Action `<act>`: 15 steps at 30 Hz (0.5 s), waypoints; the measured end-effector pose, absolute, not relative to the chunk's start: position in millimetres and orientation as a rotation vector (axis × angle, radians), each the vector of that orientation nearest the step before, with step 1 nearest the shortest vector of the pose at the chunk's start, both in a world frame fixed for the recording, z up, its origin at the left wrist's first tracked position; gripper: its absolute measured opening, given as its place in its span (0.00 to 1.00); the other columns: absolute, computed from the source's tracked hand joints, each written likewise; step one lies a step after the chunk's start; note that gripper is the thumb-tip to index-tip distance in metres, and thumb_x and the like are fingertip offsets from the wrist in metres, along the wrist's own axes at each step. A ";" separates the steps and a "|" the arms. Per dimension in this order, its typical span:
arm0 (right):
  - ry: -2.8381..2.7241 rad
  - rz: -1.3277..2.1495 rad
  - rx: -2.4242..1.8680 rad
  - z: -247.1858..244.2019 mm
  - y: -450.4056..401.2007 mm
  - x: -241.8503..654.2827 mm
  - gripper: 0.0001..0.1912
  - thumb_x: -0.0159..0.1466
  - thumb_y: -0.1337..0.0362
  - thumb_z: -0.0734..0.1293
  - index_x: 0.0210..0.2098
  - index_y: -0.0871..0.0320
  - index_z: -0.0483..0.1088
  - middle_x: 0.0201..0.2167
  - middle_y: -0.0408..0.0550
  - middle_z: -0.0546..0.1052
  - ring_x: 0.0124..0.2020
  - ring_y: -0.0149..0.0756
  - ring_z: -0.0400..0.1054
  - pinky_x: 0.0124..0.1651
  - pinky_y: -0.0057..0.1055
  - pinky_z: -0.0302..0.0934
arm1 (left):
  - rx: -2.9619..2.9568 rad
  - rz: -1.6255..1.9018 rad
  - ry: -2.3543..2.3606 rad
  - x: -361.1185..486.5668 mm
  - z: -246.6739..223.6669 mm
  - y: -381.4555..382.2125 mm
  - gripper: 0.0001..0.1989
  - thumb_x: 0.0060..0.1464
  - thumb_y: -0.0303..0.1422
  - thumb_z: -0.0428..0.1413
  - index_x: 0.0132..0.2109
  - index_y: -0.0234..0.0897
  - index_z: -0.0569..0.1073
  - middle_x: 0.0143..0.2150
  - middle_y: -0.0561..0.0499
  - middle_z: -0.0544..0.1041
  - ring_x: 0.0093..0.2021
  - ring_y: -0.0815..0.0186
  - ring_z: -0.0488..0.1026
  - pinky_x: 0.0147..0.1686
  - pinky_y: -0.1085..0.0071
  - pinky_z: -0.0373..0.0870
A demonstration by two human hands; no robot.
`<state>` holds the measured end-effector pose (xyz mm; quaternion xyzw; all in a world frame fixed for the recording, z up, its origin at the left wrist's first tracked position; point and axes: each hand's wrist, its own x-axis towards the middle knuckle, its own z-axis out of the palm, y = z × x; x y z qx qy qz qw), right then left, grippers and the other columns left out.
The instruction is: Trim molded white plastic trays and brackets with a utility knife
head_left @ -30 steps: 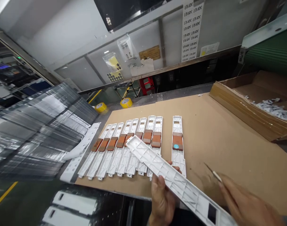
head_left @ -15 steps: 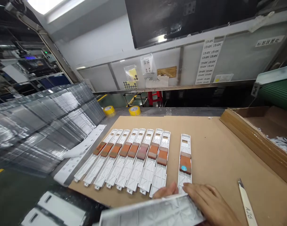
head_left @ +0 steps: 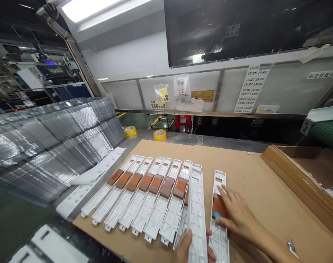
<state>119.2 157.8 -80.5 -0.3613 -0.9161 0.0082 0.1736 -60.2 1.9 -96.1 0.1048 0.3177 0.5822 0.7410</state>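
My left hand (head_left: 186, 248) grips the near end of a long white plastic strip (head_left: 197, 208). It holds the strip lengthwise over the gap between a row of several like strips (head_left: 144, 197) and a lone strip (head_left: 220, 233). Most strips in the row carry an orange-brown pad (head_left: 155, 183) at mid-length. My right hand (head_left: 236, 215) lies flat on the lone strip, fingers spread over its brown pad (head_left: 217, 209). All of this rests on a brown cardboard sheet (head_left: 251, 175).
Stacks of clear plastic trays (head_left: 46, 142) fill the left side. An open cardboard box (head_left: 305, 182) with paper scraps stands at right. Two yellow tape rolls (head_left: 160, 134) sit at the far edge. A small knife tip (head_left: 292, 247) lies near my right forearm.
The white strip swung from crosswise at the near edge to lengthwise beside the row. My right hand left it and moved onto the lone strip. The view tilted upward.
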 end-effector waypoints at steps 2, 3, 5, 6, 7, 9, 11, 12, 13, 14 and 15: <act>-2.731 0.124 -1.112 -88.4 163.7 113.9 0.43 0.53 0.44 0.72 0.60 0.62 0.61 0.53 0.61 0.69 0.52 0.52 0.65 0.50 0.49 0.63 | 0.168 1.316 0.688 -41.7 -112.8 17.5 0.43 0.35 0.66 0.60 0.42 0.30 0.80 0.27 0.44 0.80 0.27 0.63 0.75 0.31 0.70 0.67; -2.782 0.164 -1.156 -89.2 165.2 110.7 0.40 0.54 0.43 0.71 0.57 0.61 0.64 0.51 0.57 0.70 0.50 0.48 0.66 0.49 0.48 0.63 | 0.151 1.338 0.683 -33.2 -119.4 23.9 0.41 0.35 0.66 0.61 0.41 0.30 0.80 0.29 0.44 0.80 0.29 0.63 0.76 0.33 0.70 0.67; -2.855 0.227 -1.224 -85.6 167.4 104.8 0.30 0.59 0.45 0.69 0.52 0.59 0.67 0.47 0.52 0.70 0.48 0.43 0.66 0.49 0.45 0.63 | 0.138 1.351 0.672 -20.9 -129.1 31.8 0.38 0.39 0.64 0.61 0.41 0.31 0.80 0.32 0.45 0.81 0.31 0.63 0.76 0.35 0.70 0.67; -2.880 0.255 -1.249 -82.0 168.8 102.5 0.26 0.60 0.47 0.68 0.49 0.59 0.68 0.45 0.51 0.70 0.47 0.41 0.66 0.49 0.44 0.63 | 0.135 1.349 0.668 -17.7 -132.2 33.4 0.37 0.41 0.62 0.61 0.41 0.30 0.80 0.32 0.45 0.80 0.32 0.63 0.75 0.35 0.70 0.66; -2.899 0.287 -1.269 -77.8 170.7 101.0 0.22 0.61 0.48 0.68 0.46 0.60 0.68 0.44 0.50 0.70 0.46 0.41 0.66 0.48 0.43 0.63 | 0.135 1.340 0.665 -16.2 -134.5 33.6 0.36 0.43 0.62 0.60 0.42 0.30 0.80 0.32 0.44 0.80 0.32 0.62 0.75 0.35 0.69 0.66; -2.922 0.363 -1.296 -69.4 176.2 100.4 0.19 0.62 0.51 0.68 0.42 0.60 0.68 0.43 0.49 0.70 0.46 0.40 0.65 0.48 0.42 0.63 | 0.151 1.319 0.666 -16.9 -137.1 31.4 0.37 0.46 0.62 0.58 0.41 0.28 0.79 0.31 0.42 0.79 0.31 0.61 0.74 0.35 0.67 0.65; -2.935 0.489 -1.292 -62.1 183.5 102.9 0.17 0.62 0.52 0.69 0.41 0.60 0.68 0.42 0.48 0.70 0.45 0.39 0.66 0.48 0.42 0.63 | 0.178 1.308 0.670 -19.3 -138.2 28.5 0.36 0.46 0.61 0.58 0.41 0.27 0.79 0.30 0.41 0.78 0.31 0.58 0.74 0.38 0.65 0.66; -2.938 0.570 -1.282 -59.1 187.5 105.1 0.17 0.62 0.52 0.69 0.41 0.60 0.69 0.42 0.48 0.71 0.44 0.38 0.66 0.47 0.41 0.63 | 0.191 1.302 0.673 -20.1 -138.5 27.3 0.36 0.46 0.61 0.58 0.41 0.27 0.78 0.30 0.41 0.78 0.31 0.58 0.74 0.38 0.64 0.66; -2.937 0.658 -1.269 -56.5 191.5 107.6 0.17 0.62 0.53 0.69 0.40 0.60 0.69 0.41 0.47 0.71 0.43 0.38 0.66 0.47 0.41 0.63 | 0.201 1.296 0.677 -20.4 -138.7 26.5 0.37 0.46 0.62 0.57 0.41 0.28 0.78 0.29 0.41 0.78 0.31 0.58 0.74 0.38 0.64 0.66; -2.927 0.751 -1.255 -54.4 195.6 110.2 0.17 0.62 0.53 0.70 0.40 0.60 0.69 0.40 0.47 0.71 0.43 0.38 0.66 0.47 0.42 0.63 | 0.206 1.291 0.682 -20.1 -138.9 26.0 0.37 0.46 0.62 0.57 0.42 0.28 0.78 0.29 0.42 0.77 0.31 0.58 0.74 0.38 0.64 0.66; -2.905 0.846 -1.241 -52.6 199.8 112.9 0.17 0.61 0.53 0.70 0.41 0.60 0.69 0.40 0.47 0.71 0.43 0.38 0.66 0.48 0.43 0.63 | 0.209 1.286 0.687 -19.2 -139.1 25.8 0.38 0.45 0.63 0.57 0.42 0.27 0.78 0.29 0.42 0.77 0.30 0.59 0.73 0.37 0.65 0.65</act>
